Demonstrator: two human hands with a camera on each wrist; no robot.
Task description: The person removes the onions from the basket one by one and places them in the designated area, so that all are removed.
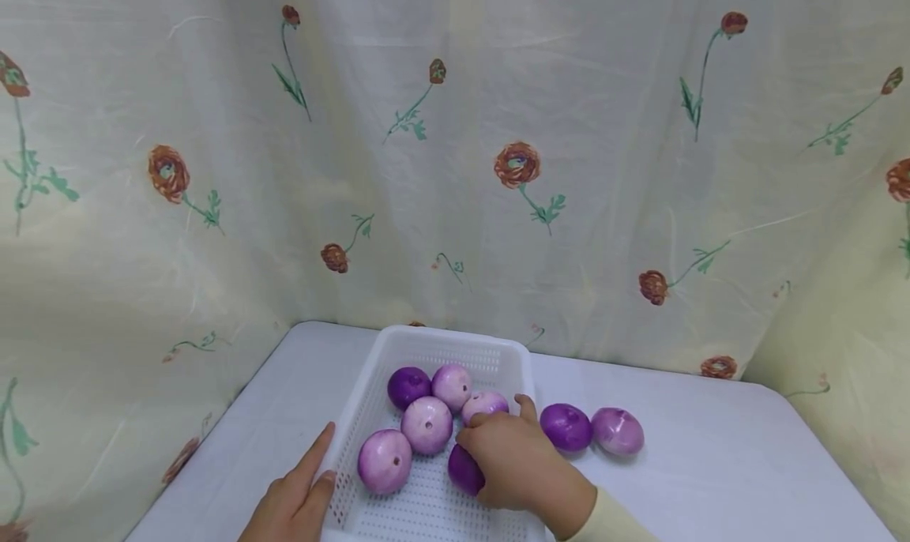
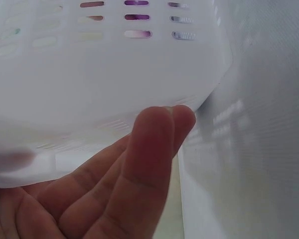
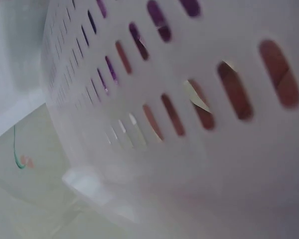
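My right hand point(image 1: 522, 463) reaches over the right side of the white plastic basket point(image 1: 455, 338) and grips a dark purple onion point(image 1: 465, 472) low inside it. Its palm hides part of that onion. In the right wrist view, skin and purple show through the slots of the basket wall point(image 3: 154, 169). At the left side, my left hand point(image 1: 291, 502) holds the basket rim, thumb at the edge and fingers along the outside. The left wrist view shows those fingers point(image 2: 149, 154) against the outer wall. A pale onion point(image 1: 485, 404) lies just behind my right hand.
Inside the basket also lie another dark onion point(image 1: 408, 388) and several pale onions point(image 1: 426, 425). To the right of the basket, a dark onion point(image 1: 565, 427) and a pinkish one point(image 1: 617, 431) sit on the white table point(image 1: 711, 463). A flowered curtain point(image 1: 590, 171) hangs behind.
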